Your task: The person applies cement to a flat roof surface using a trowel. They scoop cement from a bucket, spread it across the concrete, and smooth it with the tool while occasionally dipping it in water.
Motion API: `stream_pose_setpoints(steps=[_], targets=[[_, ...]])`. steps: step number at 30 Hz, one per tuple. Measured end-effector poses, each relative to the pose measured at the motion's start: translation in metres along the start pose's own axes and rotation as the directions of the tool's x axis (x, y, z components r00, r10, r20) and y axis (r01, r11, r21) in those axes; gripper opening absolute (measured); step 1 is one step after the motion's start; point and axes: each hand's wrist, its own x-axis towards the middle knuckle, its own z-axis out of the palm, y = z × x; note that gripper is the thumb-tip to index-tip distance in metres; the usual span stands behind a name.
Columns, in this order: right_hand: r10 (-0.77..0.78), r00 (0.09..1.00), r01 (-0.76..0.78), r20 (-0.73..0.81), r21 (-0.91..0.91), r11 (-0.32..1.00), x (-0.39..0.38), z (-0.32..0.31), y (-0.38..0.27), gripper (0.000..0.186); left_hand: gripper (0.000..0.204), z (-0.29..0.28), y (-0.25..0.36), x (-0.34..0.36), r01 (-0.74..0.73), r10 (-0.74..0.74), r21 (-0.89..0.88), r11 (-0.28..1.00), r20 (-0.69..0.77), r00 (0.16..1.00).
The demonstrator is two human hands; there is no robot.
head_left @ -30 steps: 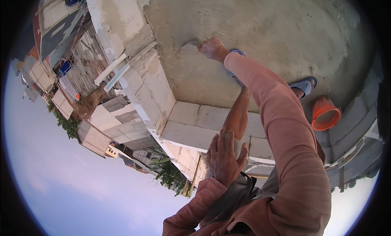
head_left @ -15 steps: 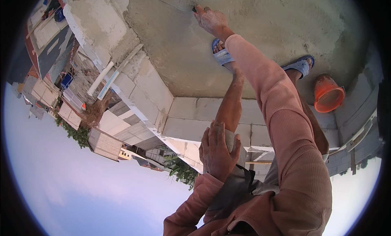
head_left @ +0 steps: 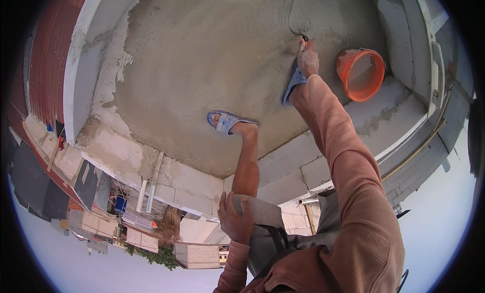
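Observation:
My right hand [head_left: 308, 59] is closed round the dark handle of a pointed trowel [head_left: 299, 19], its blade lying flat on the wet grey cement floor [head_left: 177, 75]. The blade is smeared the same grey as the floor, so its outline is faint. My left hand [head_left: 236, 218] rests on my left knee over the grey trousers [head_left: 262, 214], fingers apart and holding nothing. An orange bucket [head_left: 345, 65] stands tilted to the right of my right hand, with grey matter inside. Blue sandals [head_left: 230, 122] are on my feet on the cement.
Low pale block walls [head_left: 187, 184] enclose the floor on several sides. Beyond the left wall lie a red corrugated roof [head_left: 53, 55], lower roofs and a drop. A white pipe [head_left: 142, 195] lies near the wall's outer edge. Pale rails [head_left: 435, 73] run along the right wall.
My view has swung to the right, bringing the bucket nearer the middle. My right hand has moved the trowel rightward across the cement. The left hand stays on the knee.

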Motion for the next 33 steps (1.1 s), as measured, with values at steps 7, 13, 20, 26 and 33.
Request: stream_pose_setpoints(steps=[7,13,20,26,33], targets=[[0.482,0.874,-0.250,-0.064,0.791,0.558,0.209,-0.040,0.056,0.048,0.045,0.011,0.067,0.010,-0.177,0.174,0.084,0.981,0.038,0.984],[-0.219,0.932,0.073,0.290,0.442,0.894,0.102,-0.065,-0.144,0.051,0.049,-0.025,0.094,0.004,-0.040,0.053,0.290,0.956,-0.038,0.998],[0.007,0.943,-0.127,0.333,0.339,0.932,0.123,-0.106,-0.035,0.048,0.064,-0.080,0.159,-0.010,-0.095,0.091,0.110,0.989,0.034,0.995],[0.324,0.937,-0.340,0.129,0.542,0.768,0.203,-0.087,0.026,0.039,0.090,-0.121,0.273,-0.054,-0.023,0.059,-0.128,0.992,0.287,0.956],[0.468,0.766,-0.424,0.440,0.894,-0.145,0.230,-0.119,-0.097,0.040,0.105,-0.135,0.351,0.005,-0.217,0.156,0.425,0.879,0.173,0.972]])
